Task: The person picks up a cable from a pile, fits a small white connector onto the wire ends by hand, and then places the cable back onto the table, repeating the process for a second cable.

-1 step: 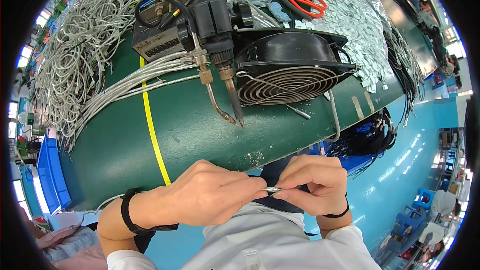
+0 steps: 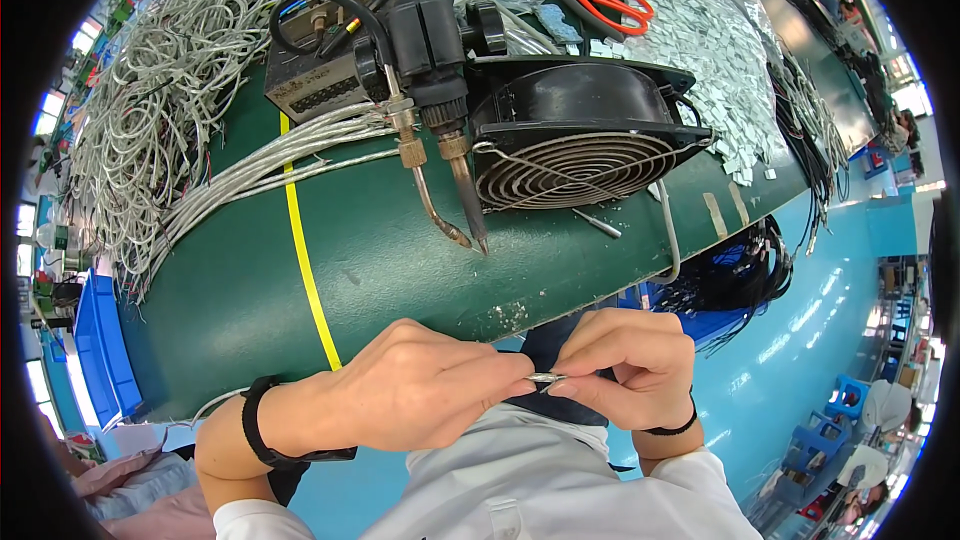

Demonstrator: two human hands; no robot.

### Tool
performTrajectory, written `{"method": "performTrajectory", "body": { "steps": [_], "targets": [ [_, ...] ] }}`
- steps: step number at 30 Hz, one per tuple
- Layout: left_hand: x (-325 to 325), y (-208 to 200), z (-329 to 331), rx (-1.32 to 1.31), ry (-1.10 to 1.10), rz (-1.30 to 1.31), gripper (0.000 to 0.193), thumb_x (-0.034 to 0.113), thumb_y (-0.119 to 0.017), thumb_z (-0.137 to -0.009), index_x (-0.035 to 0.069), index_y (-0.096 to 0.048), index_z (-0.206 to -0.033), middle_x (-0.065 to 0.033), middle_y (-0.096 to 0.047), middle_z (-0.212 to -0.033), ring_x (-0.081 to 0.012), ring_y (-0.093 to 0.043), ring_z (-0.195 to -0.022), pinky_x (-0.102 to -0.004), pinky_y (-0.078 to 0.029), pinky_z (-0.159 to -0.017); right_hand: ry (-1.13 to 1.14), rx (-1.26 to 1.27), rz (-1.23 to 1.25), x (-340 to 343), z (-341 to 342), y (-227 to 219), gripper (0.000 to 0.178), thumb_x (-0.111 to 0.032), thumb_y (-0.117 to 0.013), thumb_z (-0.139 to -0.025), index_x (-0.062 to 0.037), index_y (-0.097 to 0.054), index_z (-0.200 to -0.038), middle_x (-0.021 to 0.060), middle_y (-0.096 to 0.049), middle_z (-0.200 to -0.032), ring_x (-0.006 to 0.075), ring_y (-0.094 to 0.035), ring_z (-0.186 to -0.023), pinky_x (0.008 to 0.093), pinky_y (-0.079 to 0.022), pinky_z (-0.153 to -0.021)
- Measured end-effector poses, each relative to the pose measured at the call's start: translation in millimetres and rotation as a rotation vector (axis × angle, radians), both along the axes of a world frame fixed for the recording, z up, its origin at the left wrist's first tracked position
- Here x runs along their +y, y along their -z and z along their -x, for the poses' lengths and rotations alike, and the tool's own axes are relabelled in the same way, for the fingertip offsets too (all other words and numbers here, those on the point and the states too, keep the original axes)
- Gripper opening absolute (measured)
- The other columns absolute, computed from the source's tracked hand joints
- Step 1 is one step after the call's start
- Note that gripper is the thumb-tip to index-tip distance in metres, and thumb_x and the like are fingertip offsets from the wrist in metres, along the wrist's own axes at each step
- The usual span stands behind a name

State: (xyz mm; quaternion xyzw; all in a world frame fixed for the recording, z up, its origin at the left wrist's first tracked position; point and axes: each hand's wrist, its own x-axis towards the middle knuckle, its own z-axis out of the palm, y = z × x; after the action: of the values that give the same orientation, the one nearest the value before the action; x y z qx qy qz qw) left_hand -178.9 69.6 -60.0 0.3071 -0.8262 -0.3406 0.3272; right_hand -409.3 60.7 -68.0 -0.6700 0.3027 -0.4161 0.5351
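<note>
Both hands pinch silver wire end [image 2: 547,378], axis horiz., left-right.

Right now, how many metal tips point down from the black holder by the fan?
2. The bent tip hangs on the left, the straight tip just right of it beside the fan, both over the green bench. The holder might hide others.

Bare left hand [image 2: 420,395] with a black wristband [image 2: 256,425] on its wrist, bare right hand [image 2: 625,365] with a thin black band [image 2: 672,428], white short sleeves [image 2: 700,485], white shirt front [image 2: 520,480]
</note>
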Motion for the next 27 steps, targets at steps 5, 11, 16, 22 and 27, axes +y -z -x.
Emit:
{"method": "performTrajectory", "body": {
  "steps": [5, 11, 16, 22, 27],
  "targets": [
    [-0.9, -1.6, 0.6, 0.016, -0.007, -0.016, 0.012, 0.005, -0.074, -0.080, 0.003, -0.069, -0.091, -0.0066, -0.065, -0.067, -0.0231, -0.059, -0.048, -0.0300, -0.044, -0.041, 0.045, -0.059, 0.052, -0.3, -4.6, 6.2, 0.018, 0.008, -0.081, -0.064, 0.0033, -0.070, -0.077, 0.0129, -0.067, -0.074, 0.0187, -0.062, -0.060, 0.0278, -0.046, -0.055],
    [-1.0, -0.7, 1.8, 0.040, -0.047, 0.003, 0.011, 0.004, -0.073, -0.081, 0.004, -0.069, -0.090, -0.0068, -0.066, -0.066, -0.0231, -0.059, -0.048, -0.0300, -0.044, -0.041, 0.043, -0.083, 0.026, -2.1, -5.5, 5.4, 0.016, 0.009, -0.080, -0.066, 0.0035, -0.070, -0.077, 0.0139, -0.067, -0.074, 0.0184, -0.061, -0.061, 0.0281, -0.045, -0.055],
    [-1.3, -3.8, 1.7, 0.061, -0.037, -0.021, 0.009, 0.005, -0.072, -0.082, 0.004, -0.068, -0.090, -0.0068, -0.065, -0.066, -0.0232, -0.059, -0.048, -0.0300, -0.044, -0.041, -0.029, -0.237, -0.071, -2.2, -8.7, 11.3, 0.016, 0.010, -0.078, -0.069, 0.0023, -0.070, -0.081, 0.0135, -0.066, -0.078, 0.0176, -0.059, -0.062, 0.0274, -0.044, -0.055],
    [-0.2, -7.7, -0.4, 0.029, 0.035, -0.140, 0.009, 0.007, -0.069, -0.085, 0.003, -0.064, -0.092, -0.0082, -0.062, -0.064, -0.0261, -0.058, -0.049, -0.0342, -0.044, -0.041, 0.055, -0.284, 0.094, 4.1, -17.1, 17.1, 0.016, 0.006, -0.076, -0.070, 0.0009, -0.069, -0.084, 0.0130, -0.063, -0.079, 0.0173, -0.054, -0.060, 0.0278, -0.041, -0.053],
    [-0.3, -7.9, -0.9, 0.010, 0.061, -0.161, 0.006, 0.007, -0.069, -0.085, 0.005, -0.068, -0.091, -0.0046, -0.063, -0.061, -0.0212, -0.056, -0.044, -0.0306, -0.040, -0.039, 0.121, -0.121, 0.378, -0.1, -16.3, 14.3, 0.014, 0.004, -0.074, -0.070, 0.0003, -0.067, -0.082, 0.0112, -0.061, -0.079, 0.0167, -0.052, -0.058, 0.0278, -0.040, -0.051]
  ]
}}
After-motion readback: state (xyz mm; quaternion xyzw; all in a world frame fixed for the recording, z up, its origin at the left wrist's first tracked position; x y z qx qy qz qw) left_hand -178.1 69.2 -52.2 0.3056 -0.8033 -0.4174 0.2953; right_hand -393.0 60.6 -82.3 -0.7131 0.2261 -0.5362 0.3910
